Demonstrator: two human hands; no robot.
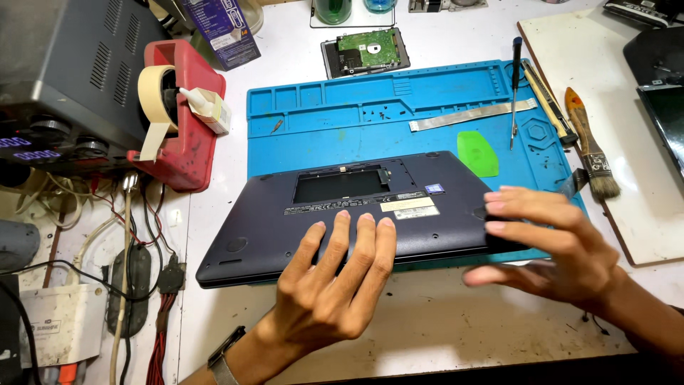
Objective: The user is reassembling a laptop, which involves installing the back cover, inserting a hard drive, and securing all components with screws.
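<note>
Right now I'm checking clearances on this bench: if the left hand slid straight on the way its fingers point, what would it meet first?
The left hand points away from the person, fingertips already on the upturned dark laptop. Going on, it would probably cross the laptop's open bay, then the blue work mat; depth is uncertain.

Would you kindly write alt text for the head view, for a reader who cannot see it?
Two bare hands rest on a dark blue laptop lying bottom-up on a blue repair mat: the left hand flat on its base, the right hand at its right edge. Beyond lie a green pry pick, a screwdriver, a brush, a bare hard drive and a red tape dispenser.
</note>
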